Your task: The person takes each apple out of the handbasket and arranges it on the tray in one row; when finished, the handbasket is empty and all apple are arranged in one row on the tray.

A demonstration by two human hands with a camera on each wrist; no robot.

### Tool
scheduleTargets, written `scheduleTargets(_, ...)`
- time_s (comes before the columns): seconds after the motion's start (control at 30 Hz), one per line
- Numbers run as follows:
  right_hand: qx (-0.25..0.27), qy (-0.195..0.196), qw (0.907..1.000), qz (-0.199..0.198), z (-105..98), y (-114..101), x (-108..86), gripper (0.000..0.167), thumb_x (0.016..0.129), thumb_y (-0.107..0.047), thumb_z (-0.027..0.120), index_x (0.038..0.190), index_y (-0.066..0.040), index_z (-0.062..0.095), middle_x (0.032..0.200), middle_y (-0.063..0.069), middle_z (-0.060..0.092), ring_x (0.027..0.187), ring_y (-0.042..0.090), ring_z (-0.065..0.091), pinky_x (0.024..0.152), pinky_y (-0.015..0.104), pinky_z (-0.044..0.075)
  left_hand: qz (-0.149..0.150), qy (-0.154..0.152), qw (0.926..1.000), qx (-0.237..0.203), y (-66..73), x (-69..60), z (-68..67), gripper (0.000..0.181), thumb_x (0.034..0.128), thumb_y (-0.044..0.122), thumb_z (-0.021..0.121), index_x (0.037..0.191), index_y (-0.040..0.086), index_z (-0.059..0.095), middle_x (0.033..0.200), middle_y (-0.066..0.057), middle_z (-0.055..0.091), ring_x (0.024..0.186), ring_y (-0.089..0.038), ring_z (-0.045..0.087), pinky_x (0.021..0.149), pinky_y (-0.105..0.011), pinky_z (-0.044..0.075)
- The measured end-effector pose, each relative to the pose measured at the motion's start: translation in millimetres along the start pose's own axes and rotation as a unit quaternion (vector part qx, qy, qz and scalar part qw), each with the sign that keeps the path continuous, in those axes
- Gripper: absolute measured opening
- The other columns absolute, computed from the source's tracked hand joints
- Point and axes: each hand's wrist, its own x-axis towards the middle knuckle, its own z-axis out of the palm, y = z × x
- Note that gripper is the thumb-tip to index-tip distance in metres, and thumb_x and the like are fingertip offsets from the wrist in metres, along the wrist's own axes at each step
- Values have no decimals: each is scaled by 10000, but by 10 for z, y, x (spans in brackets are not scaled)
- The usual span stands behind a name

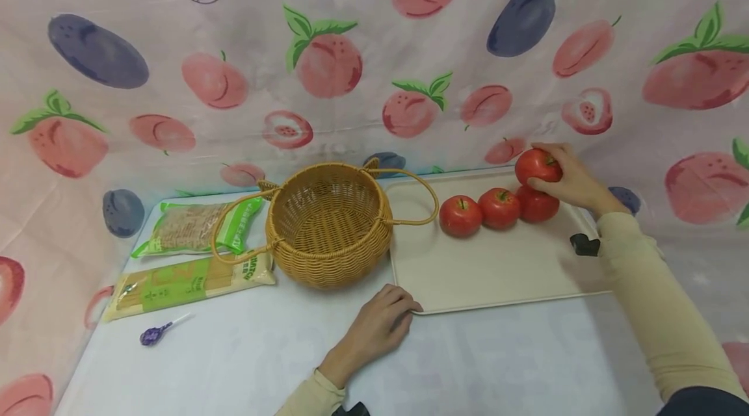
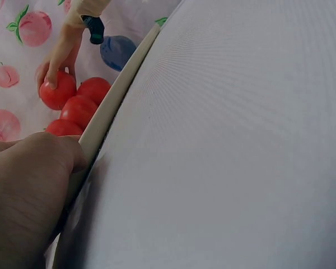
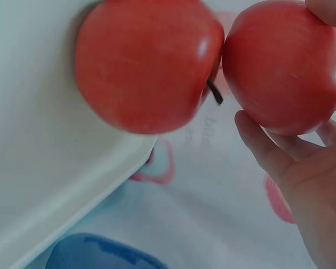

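Observation:
My right hand (image 1: pixel 566 175) grips a red apple (image 1: pixel 534 167) at the tray's back right, fingers and thumb around its sides. Directly below it lies another apple (image 1: pixel 538 205), which the held one seems to touch in the right wrist view. Two more apples, one in the middle (image 1: pixel 499 208) and one at the left end (image 1: pixel 460 216), continue that row on the cream tray (image 1: pixel 486 273). At the tray's front left corner, my left hand (image 1: pixel 379 324) holds the rim (image 2: pixel 115 101) between thumb and curled fingers; its fingertips are partly hidden.
A wicker basket (image 1: pixel 330 266) with two looped handles stands left of the tray, one handle reaching over the tray's edge. Farther left lie a green-edged food packet (image 1: pixel 193 226), a pack of noodles (image 1: pixel 187 284) and a purple lollipop (image 1: pixel 153 335). A fruit-print cloth (image 1: pixel 351 130) hangs behind.

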Motion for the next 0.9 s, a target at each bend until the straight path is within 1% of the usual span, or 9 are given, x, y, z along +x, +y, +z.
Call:
scheduleTargets(0.17,-17,43,9999,101,-59,116,-28,816,849,-404,665,1502,-236,205,1421,235,222,1223,482,321,919,736,322,56,26,10000,22,0,7,-1,191,875,110,603,993,241,676,1012,122,594,1023,-46,521,875,-188,463)
scheduleTargets(0.37,-100,40,9995,288,-109,220,-53,827,855,-437,643,1509,-262,166,1451,245,184,1227,497,292,916,746,313,22,18,10000,-1,3,9,3,188,880,113,599,992,242,676,1011,125,593,1023,-40,519,874,-186,463)
scheduleTargets(0.53,-88,121,9995,271,-133,298,-65,812,862,-416,639,1506,-225,183,1446,264,189,1219,504,305,925,746,302,9,20,10000,-15,6,0,-5,187,882,112,600,994,240,676,1008,122,596,1022,-46,523,870,-190,467)
scheduleTargets(0.77,-112,145,9988,457,-153,391,-123,821,875,-423,615,1513,-194,152,1447,299,165,1205,522,309,934,748,291,-12,7,10000,-27,5,-1,-7,183,884,117,599,995,240,676,1006,127,592,1025,-41,516,873,-188,463)
scheduleTargets(0.9,-177,275,9990,301,-149,459,-150,796,877,-379,620,1504,-159,183,1441,309,172,1198,520,308,933,745,288,-56,-14,10000,-37,10,1,-10,181,886,119,595,993,239,678,1002,130,591,1024,-34,512,876,-188,462)
